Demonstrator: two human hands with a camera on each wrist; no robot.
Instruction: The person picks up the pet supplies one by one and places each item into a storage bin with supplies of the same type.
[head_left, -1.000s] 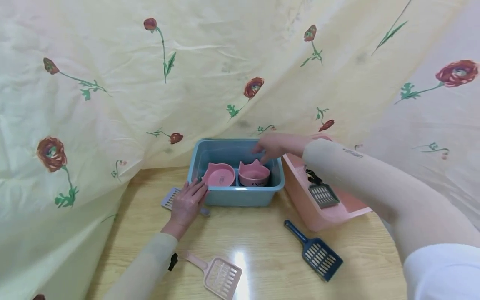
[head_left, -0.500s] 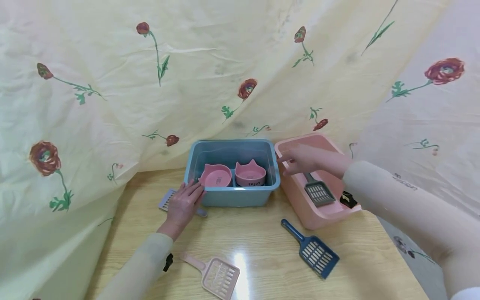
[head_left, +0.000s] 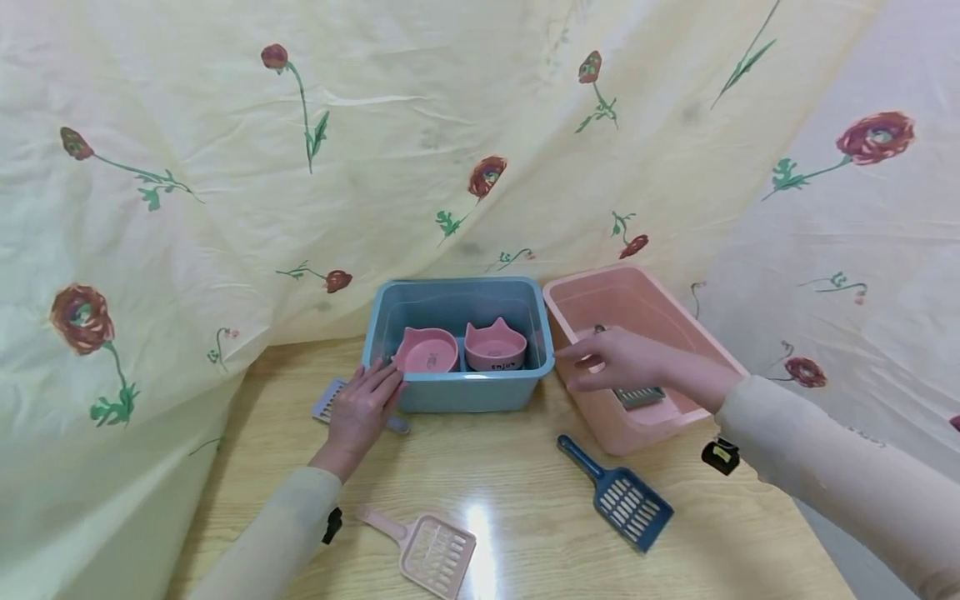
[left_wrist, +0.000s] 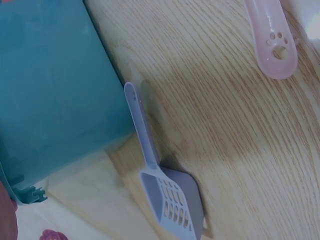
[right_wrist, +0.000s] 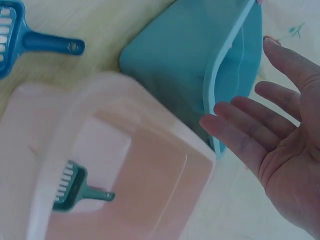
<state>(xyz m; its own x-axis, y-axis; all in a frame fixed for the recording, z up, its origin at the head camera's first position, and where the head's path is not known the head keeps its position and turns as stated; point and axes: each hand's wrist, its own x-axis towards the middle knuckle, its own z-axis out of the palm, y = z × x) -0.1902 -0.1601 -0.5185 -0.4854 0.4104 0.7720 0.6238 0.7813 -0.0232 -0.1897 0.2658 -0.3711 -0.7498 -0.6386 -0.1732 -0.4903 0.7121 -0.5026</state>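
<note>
A blue tub (head_left: 472, 393) stands at the back of the table, with a pink cat-eared bowl (head_left: 426, 354) on its left side and a second pink cat-eared bowl (head_left: 495, 343) on its right. My left hand (head_left: 363, 408) rests its fingers on the tub's front left corner. Holding nothing, my right hand (head_left: 626, 362) reaches over the left rim of a pink tub (head_left: 600, 425), fingers loosely bent and fingertips close to the blue tub's right rim. A grey-green litter scoop (right_wrist: 75, 187) lies inside the pink tub, partly hidden by that hand in the head view.
A lilac litter scoop (left_wrist: 172, 200) lies left of the blue tub, partly under my left hand in the head view. A pale pink litter scoop (head_left: 438, 554) is near the front, a dark blue one (head_left: 633, 508) before the pink tub. Flowered cloth (head_left: 405, 167) hangs behind.
My right hand has drawn back from over the blue tub's right bowl, rightward and nearer, to the pink tub's left rim. The left hand stays at the blue tub's corner.
</note>
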